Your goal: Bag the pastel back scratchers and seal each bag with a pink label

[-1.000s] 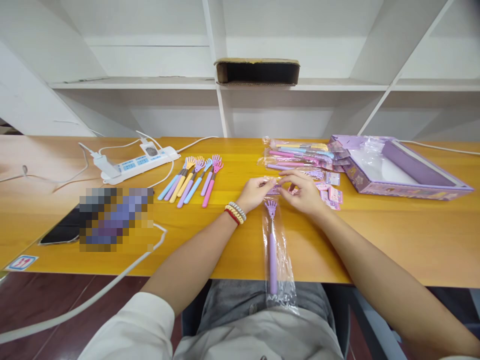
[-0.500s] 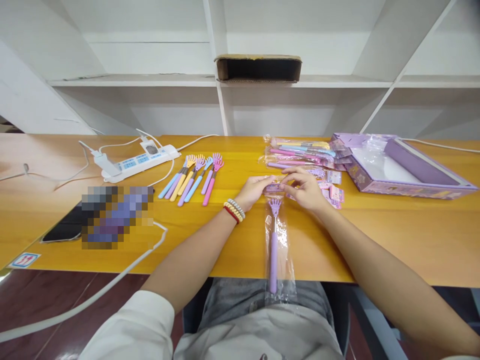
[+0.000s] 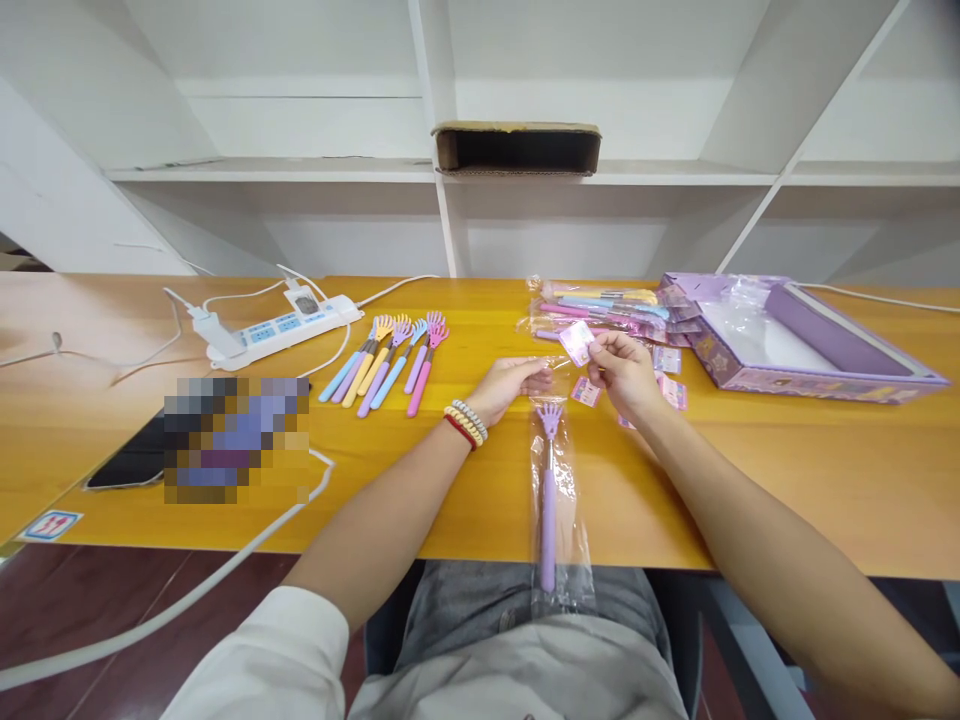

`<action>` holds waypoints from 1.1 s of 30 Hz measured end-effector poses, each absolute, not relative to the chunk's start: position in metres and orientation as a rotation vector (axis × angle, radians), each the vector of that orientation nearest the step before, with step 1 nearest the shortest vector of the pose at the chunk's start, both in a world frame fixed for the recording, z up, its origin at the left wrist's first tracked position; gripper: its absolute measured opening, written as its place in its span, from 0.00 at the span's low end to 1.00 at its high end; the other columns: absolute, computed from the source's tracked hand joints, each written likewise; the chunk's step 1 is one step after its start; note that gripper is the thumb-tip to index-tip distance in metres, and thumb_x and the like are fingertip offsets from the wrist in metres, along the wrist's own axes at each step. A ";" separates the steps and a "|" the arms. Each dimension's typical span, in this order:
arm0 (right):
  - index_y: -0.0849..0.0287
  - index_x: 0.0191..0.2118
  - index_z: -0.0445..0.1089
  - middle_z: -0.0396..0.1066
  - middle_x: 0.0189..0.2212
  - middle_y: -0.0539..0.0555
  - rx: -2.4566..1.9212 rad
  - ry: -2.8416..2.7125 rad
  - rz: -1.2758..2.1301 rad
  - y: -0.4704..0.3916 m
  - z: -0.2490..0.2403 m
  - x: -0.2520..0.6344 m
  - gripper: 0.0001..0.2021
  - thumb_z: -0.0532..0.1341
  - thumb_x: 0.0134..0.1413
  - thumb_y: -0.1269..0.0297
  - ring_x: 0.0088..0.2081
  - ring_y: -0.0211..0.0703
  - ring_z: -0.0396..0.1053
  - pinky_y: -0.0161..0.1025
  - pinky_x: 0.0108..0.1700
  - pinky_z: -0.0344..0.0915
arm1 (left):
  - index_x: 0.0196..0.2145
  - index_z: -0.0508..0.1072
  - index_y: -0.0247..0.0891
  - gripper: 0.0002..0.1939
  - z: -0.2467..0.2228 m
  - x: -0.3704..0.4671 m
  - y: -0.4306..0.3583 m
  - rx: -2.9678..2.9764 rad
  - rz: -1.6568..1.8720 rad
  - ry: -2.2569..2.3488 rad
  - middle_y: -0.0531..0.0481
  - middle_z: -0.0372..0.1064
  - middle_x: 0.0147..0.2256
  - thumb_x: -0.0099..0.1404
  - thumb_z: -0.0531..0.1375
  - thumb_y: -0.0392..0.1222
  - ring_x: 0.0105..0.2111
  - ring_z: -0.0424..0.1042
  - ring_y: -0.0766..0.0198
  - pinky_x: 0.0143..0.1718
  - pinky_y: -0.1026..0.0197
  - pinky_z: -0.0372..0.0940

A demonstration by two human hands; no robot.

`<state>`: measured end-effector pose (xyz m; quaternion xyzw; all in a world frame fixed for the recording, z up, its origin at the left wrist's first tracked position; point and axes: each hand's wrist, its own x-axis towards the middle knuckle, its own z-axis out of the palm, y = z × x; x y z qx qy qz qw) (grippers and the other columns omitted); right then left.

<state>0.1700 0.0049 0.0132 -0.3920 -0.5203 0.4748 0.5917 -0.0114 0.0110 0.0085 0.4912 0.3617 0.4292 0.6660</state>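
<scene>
A purple back scratcher point(image 3: 548, 520) lies inside a clear plastic bag point(image 3: 571, 545), its claw end toward the shelf and its handle hanging past the table edge over my lap. My left hand point(image 3: 508, 387) is closed on the upper end of that bag. Between the thumb and fingers of my right hand point(image 3: 624, 372) is a small pink-and-white card point(image 3: 577, 342), raised above the table just right of the bag. Another pink card point(image 3: 586, 391) lies under it, and more cards point(image 3: 673, 391) are scattered beside my right hand, which partly covers them.
Several unbagged back scratchers point(image 3: 387, 368) lie left of my hands. Bagged ones point(image 3: 600, 308) are piled at the back, next to a purple box point(image 3: 832, 382). A power strip point(image 3: 285, 332), cables and a black phone point(image 3: 127, 450) occupy the left. A cardboard box point(image 3: 517, 150) sits on the shelf.
My right hand has drawn away from the bag's top and now holds up a card a little to the right. My left hand stays at the bag.
</scene>
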 end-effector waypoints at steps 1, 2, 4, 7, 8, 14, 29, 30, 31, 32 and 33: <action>0.57 0.28 0.64 0.58 0.15 0.45 -0.902 -1.198 1.129 0.005 0.013 0.170 0.13 0.66 0.40 0.57 0.16 0.31 0.53 0.31 0.16 0.46 | 0.29 0.73 0.31 0.10 0.008 -0.011 0.011 1.111 0.976 0.819 0.44 0.73 0.29 0.55 0.61 0.43 0.31 0.72 0.65 0.40 0.59 0.65; 0.57 0.29 0.64 0.58 0.15 0.45 -0.899 -1.197 1.146 0.005 0.013 0.170 0.13 0.66 0.39 0.57 0.16 0.31 0.54 0.31 0.16 0.47 | 0.29 0.73 0.31 0.10 0.008 -0.011 0.011 1.113 0.981 0.820 0.44 0.73 0.29 0.55 0.61 0.42 0.31 0.72 0.65 0.40 0.59 0.65; 0.57 0.29 0.65 0.61 0.18 0.46 -0.911 -1.212 1.159 0.005 0.014 0.169 0.12 0.66 0.38 0.58 0.17 0.31 0.56 0.32 0.17 0.50 | 0.29 0.72 0.31 0.09 0.007 -0.011 0.011 1.115 0.987 0.813 0.45 0.72 0.29 0.54 0.62 0.41 0.31 0.72 0.65 0.41 0.58 0.64; 0.57 0.26 0.63 0.62 0.21 0.46 -0.910 -1.186 1.169 0.005 0.014 0.169 0.10 0.64 0.40 0.59 0.20 0.32 0.60 0.32 0.19 0.58 | 0.29 0.72 0.31 0.09 0.005 -0.012 0.013 1.119 0.988 0.798 0.46 0.72 0.30 0.52 0.63 0.40 0.31 0.72 0.65 0.41 0.58 0.64; 0.57 0.25 0.62 0.62 0.22 0.46 -0.895 -1.155 1.185 0.005 0.014 0.169 0.10 0.64 0.40 0.60 0.21 0.33 0.61 0.33 0.19 0.60 | 0.30 0.72 0.31 0.09 0.004 -0.012 0.013 1.119 0.986 0.796 0.46 0.72 0.30 0.52 0.63 0.40 0.31 0.72 0.65 0.41 0.58 0.64; 0.57 0.26 0.58 0.60 0.18 0.43 -0.840 -1.065 1.271 0.005 0.012 0.168 0.14 0.66 0.34 0.68 0.18 0.32 0.62 0.30 0.16 0.60 | 0.31 0.72 0.30 0.09 0.001 -0.013 0.016 1.131 0.958 0.813 0.45 0.72 0.30 0.54 0.62 0.39 0.32 0.72 0.65 0.42 0.58 0.63; 0.57 0.27 0.63 0.67 0.24 0.46 -0.769 -1.119 1.192 0.002 0.014 0.170 0.12 0.67 0.35 0.68 0.28 0.38 0.68 0.37 0.28 0.66 | 0.27 0.71 0.31 0.08 0.001 -0.012 0.016 1.126 1.041 0.886 0.47 0.71 0.27 0.55 0.60 0.40 0.28 0.70 0.67 0.36 0.61 0.63; 0.57 0.27 0.64 0.67 0.24 0.47 -0.780 -1.157 1.165 0.002 0.014 0.170 0.10 0.66 0.36 0.67 0.27 0.37 0.67 0.37 0.27 0.65 | 0.27 0.71 0.31 0.08 0.001 -0.011 0.016 1.120 1.052 0.890 0.48 0.70 0.27 0.54 0.61 0.40 0.28 0.70 0.67 0.35 0.61 0.63; 0.57 0.28 0.64 0.67 0.25 0.47 -0.798 -1.205 1.127 0.002 0.013 0.170 0.09 0.66 0.38 0.67 0.26 0.36 0.66 0.36 0.27 0.64 | 0.27 0.71 0.31 0.08 0.000 -0.011 0.016 1.115 1.060 0.890 0.48 0.70 0.27 0.54 0.61 0.40 0.28 0.70 0.67 0.35 0.62 0.63; 0.58 0.29 0.65 0.68 0.25 0.47 -0.821 -1.259 1.079 0.003 0.011 0.170 0.09 0.65 0.39 0.66 0.25 0.35 0.65 0.35 0.26 0.63 | 0.27 0.71 0.31 0.08 0.000 -0.011 0.017 1.111 1.064 0.886 0.48 0.71 0.27 0.54 0.61 0.41 0.28 0.70 0.67 0.36 0.62 0.63; 0.57 0.31 0.65 0.68 0.26 0.48 -0.839 -1.312 1.031 0.004 0.010 0.169 0.10 0.65 0.39 0.66 0.25 0.35 0.65 0.35 0.27 0.63 | 0.28 0.71 0.31 0.08 -0.001 -0.011 0.017 1.110 1.063 0.881 0.47 0.71 0.28 0.54 0.61 0.41 0.29 0.70 0.67 0.36 0.61 0.63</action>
